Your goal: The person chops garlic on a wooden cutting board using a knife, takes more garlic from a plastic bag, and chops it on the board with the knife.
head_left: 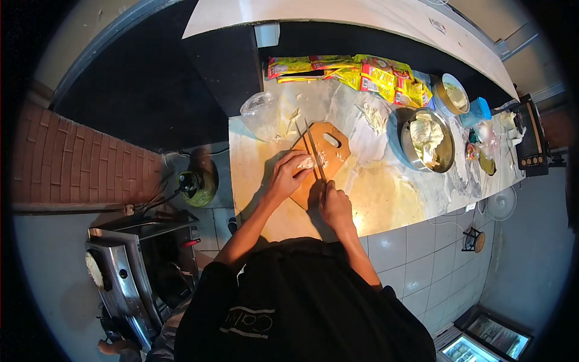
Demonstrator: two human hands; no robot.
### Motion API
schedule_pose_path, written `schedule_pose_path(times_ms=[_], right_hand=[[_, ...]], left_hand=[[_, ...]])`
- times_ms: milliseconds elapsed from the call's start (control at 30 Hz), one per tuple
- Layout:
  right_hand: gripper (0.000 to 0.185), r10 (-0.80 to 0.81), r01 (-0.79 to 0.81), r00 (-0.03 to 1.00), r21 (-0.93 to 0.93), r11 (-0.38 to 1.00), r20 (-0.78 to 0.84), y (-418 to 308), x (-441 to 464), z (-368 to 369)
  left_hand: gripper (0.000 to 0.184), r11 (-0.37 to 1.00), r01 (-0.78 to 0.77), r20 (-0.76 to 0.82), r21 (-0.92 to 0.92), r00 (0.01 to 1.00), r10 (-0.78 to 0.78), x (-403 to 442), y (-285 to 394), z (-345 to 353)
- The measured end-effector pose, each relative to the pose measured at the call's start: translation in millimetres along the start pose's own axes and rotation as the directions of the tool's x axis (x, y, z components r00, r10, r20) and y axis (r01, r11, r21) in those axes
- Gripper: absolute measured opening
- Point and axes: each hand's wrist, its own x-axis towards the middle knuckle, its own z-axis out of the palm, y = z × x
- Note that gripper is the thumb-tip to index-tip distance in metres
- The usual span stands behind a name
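Holding knife (315, 151) in right hand (335, 208), head view: right grip closed round the handle, blade pointing away across wooden board (333, 168). Left hand (288, 175) has its fingers curled over pale food (307, 163), grip nearly closed; food lies on the board, just left of the blade, small cut bits around it. Board on worktop (386, 190). Clear plastic bag (259, 116) beyond, to the left; shredded pile (373, 118) and metal bowl (446, 151) with pale leaves (426, 134) to the right.

The cutting board (339, 166) is orange-brown. The packets (379, 81) are yellow and red. The countertop (386, 188) is pale, with grey and yellowish marbling.
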Motion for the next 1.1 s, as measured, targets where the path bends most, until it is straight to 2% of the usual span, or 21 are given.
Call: schedule_pose_path(times_ms=[167, 233, 633, 733, 1100], right_hand=[[0.022, 0.009, -0.009, 1.0, -0.007, 1.0, -0.003, -3, 2, 5], [0.023, -0.007, 0.006, 1.0, -0.032, 0.999, -0.017, -4, 1, 7], [0.025, 0.008, -0.008, 1.0, 0.0, 1.0, -0.021, -2, 4, 16], [0.022, 0.05, -0.049, 0.997, -0.004, 0.999, 0.067, -16, 4, 1], [0.025, 0.105, -0.099, 0.991, -0.065, 0.993, 0.083, -26, 7, 0]], left_hand=[[0.027, 1.0, 0.006, 0.029, -0.013, 1.0, -0.005, 1, -3, -4], [0.022, 0.998, -0.05, 0.033, 0.039, 0.998, 0.049, 1, -4, -4], [0.017, 1.0, -0.014, 0.017, 0.024, 1.0, 0.014, -1, -12, 1], [0.018, 0.999, -0.028, 0.023, 0.024, 0.999, 0.027, 0, -11, 0], [0.018, 0.999, 0.0, 0.057, 0.044, 0.998, -0.002, 2, -8, -2]])
